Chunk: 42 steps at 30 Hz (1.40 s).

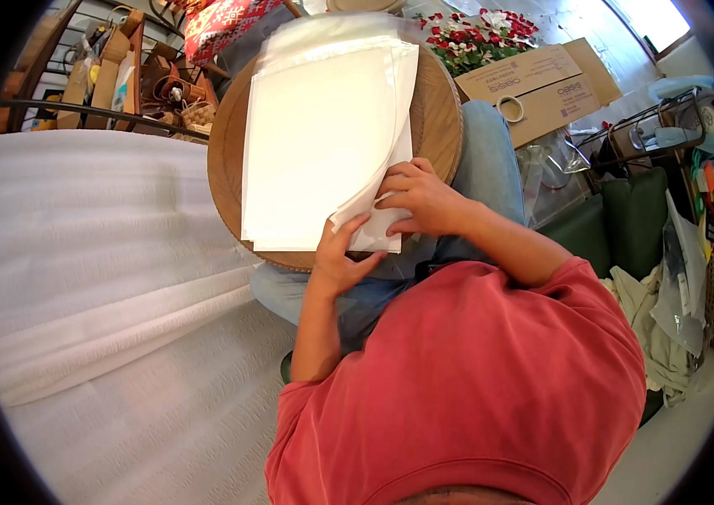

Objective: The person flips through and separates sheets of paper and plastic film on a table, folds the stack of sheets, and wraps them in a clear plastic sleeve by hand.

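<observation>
Apparently separating white rectangular sheets [315,151] reaching the near edge of the round brown wooden counter [224,151], with curled corner [360,202] pinched by left hand [344,252], supported by loosely splayed right hand [416,199]; next, likely peel steadily.

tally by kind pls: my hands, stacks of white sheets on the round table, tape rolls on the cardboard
Hands: 2, left hand and right hand
Stacks of white sheets on the round table: 1
Tape rolls on the cardboard: 1
Total: 4
</observation>
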Each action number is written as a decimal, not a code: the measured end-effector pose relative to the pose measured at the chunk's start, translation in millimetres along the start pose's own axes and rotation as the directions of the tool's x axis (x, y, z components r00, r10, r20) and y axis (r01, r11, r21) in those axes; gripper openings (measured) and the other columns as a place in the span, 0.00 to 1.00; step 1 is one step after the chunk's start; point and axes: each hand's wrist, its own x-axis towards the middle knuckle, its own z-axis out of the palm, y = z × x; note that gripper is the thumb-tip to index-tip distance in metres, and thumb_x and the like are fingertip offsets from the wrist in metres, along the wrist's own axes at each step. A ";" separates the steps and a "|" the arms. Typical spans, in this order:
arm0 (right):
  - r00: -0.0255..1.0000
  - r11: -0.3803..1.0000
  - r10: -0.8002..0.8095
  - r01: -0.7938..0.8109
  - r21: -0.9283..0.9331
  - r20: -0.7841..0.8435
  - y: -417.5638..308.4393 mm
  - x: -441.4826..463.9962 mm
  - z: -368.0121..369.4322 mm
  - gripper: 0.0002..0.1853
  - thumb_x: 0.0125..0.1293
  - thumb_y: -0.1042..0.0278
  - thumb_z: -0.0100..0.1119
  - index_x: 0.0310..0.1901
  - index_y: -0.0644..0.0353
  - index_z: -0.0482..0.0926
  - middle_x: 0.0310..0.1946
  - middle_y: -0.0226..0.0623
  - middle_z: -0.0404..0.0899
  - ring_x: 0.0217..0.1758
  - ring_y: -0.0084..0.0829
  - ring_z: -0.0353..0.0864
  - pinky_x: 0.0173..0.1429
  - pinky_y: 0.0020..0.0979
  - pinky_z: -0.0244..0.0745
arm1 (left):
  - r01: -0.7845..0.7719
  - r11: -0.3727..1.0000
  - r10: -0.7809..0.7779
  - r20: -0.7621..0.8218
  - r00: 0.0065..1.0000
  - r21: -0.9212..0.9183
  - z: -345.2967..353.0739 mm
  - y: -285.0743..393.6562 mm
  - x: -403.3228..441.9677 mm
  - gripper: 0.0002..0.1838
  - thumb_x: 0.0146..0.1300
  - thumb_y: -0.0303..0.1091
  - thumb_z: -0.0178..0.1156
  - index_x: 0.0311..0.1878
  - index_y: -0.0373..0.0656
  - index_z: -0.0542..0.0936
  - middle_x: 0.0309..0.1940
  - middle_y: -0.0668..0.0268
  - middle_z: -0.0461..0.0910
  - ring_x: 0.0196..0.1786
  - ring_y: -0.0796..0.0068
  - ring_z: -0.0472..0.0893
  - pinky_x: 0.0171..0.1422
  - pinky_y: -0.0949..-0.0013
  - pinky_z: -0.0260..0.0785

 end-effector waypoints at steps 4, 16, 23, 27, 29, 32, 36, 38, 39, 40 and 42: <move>0.998 0.999 0.049 -0.049 0.000 -0.040 -1.3 1.8 4.5 0.26 0.50 0.54 0.84 0.51 0.50 0.90 0.55 0.26 0.84 0.68 0.37 0.76 0.72 0.45 0.60 | 0.116 0.993 -0.112 0.098 0.989 -0.029 -5.5 -2.4 -1.5 0.41 0.47 0.32 0.86 0.68 0.45 0.80 0.58 0.49 0.83 0.60 0.49 0.84 0.64 0.55 0.78; 0.895 0.970 0.238 -0.196 0.145 -0.378 1.0 -6.9 9.7 0.27 0.49 0.52 0.86 0.47 0.57 0.86 0.56 0.34 0.80 0.65 0.44 0.76 0.71 0.44 0.65 | 0.268 0.948 -0.278 -0.036 0.960 -0.170 -0.7 -15.0 -7.5 0.25 0.65 0.26 0.74 0.65 0.42 0.81 0.45 0.67 0.84 0.31 0.83 0.76 0.33 0.76 0.67; 0.999 1.000 0.005 -0.007 -0.027 -0.046 -1.0 -16.3 -6.6 0.34 0.49 0.52 0.85 0.60 0.46 0.85 0.64 0.32 0.78 0.71 0.46 0.71 0.76 0.52 0.61 | 0.254 0.946 -0.251 0.040 0.967 -0.203 -2.0 -26.4 -10.0 0.28 0.65 0.26 0.75 0.68 0.40 0.79 0.54 0.62 0.83 0.48 0.76 0.82 0.49 0.72 0.76; 0.999 0.999 0.035 -0.035 -0.027 0.010 -6.8 -11.4 -7.3 0.33 0.51 0.52 0.84 0.61 0.45 0.87 0.67 0.31 0.77 0.74 0.45 0.68 0.77 0.52 0.59 | 0.163 0.967 -0.144 0.109 0.984 -0.197 -3.3 -13.8 -9.5 0.40 0.60 0.22 0.79 0.74 0.40 0.71 0.61 0.56 0.80 0.62 0.63 0.82 0.66 0.62 0.77; 0.999 0.999 0.047 -0.047 -0.020 0.009 -9.3 -10.5 -9.4 0.32 0.51 0.50 0.83 0.60 0.44 0.89 0.68 0.31 0.77 0.74 0.45 0.68 0.77 0.52 0.59 | 0.133 0.978 -0.126 0.051 0.991 -0.159 0.5 -17.0 -12.1 0.39 0.63 0.22 0.77 0.76 0.39 0.70 0.61 0.54 0.80 0.61 0.63 0.83 0.66 0.62 0.77; 0.998 0.998 0.058 -0.057 -0.029 0.037 -11.7 -9.9 -11.0 0.31 0.51 0.49 0.83 0.59 0.44 0.90 0.68 0.31 0.77 0.74 0.45 0.68 0.77 0.53 0.59 | 0.155 0.979 -0.168 -0.087 0.982 -0.135 14.9 -32.3 -24.0 0.39 0.69 0.22 0.70 0.80 0.40 0.65 0.61 0.49 0.82 0.60 0.62 0.84 0.65 0.61 0.77; 0.998 0.998 0.062 -0.061 -0.035 0.033 -11.1 -8.9 -8.1 0.28 0.52 0.49 0.83 0.55 0.45 0.92 0.67 0.30 0.78 0.73 0.44 0.68 0.77 0.53 0.59 | 0.068 0.979 -0.114 -0.239 0.964 -0.190 30.1 -64.4 -42.6 0.35 0.74 0.18 0.60 0.83 0.41 0.66 0.61 0.46 0.85 0.60 0.58 0.85 0.65 0.62 0.76; 0.997 0.997 0.076 -0.075 -0.030 0.017 -11.3 -8.7 -6.7 0.25 0.52 0.50 0.82 0.52 0.46 0.93 0.66 0.30 0.78 0.73 0.44 0.68 0.77 0.52 0.59 | 0.001 0.999 -0.008 -0.149 0.989 -0.046 10.4 -33.9 -18.9 0.33 0.72 0.16 0.60 0.79 0.41 0.71 0.61 0.45 0.85 0.62 0.56 0.85 0.66 0.62 0.76; 0.997 0.997 0.076 -0.076 -0.030 0.016 -11.0 -8.6 -6.0 0.25 0.52 0.50 0.82 0.52 0.46 0.93 0.66 0.30 0.78 0.73 0.44 0.68 0.77 0.52 0.59 | -0.080 0.993 0.084 -0.041 0.996 0.090 2.6 -20.8 -9.2 0.31 0.70 0.15 0.60 0.76 0.41 0.76 0.61 0.45 0.85 0.63 0.54 0.85 0.67 0.62 0.75; 0.997 0.996 0.075 -0.075 -0.038 0.007 -10.4 -8.4 -5.3 0.24 0.53 0.50 0.82 0.52 0.46 0.93 0.65 0.29 0.78 0.73 0.44 0.68 0.76 0.52 0.59 | -0.081 0.993 0.085 -0.041 0.996 0.090 1.8 -17.7 -8.1 0.31 0.70 0.15 0.60 0.76 0.41 0.76 0.61 0.45 0.85 0.63 0.54 0.85 0.67 0.62 0.75; 0.997 0.996 0.073 -0.073 -0.047 -0.004 -9.4 -8.2 -2.8 0.24 0.53 0.49 0.82 0.52 0.46 0.93 0.64 0.29 0.79 0.72 0.44 0.68 0.76 0.51 0.60 | -0.003 0.992 -0.001 -0.032 0.999 -0.128 1.7 -11.0 -6.0 0.28 0.65 0.17 0.67 0.70 0.40 0.83 0.61 0.45 0.84 0.65 0.51 0.85 0.69 0.61 0.75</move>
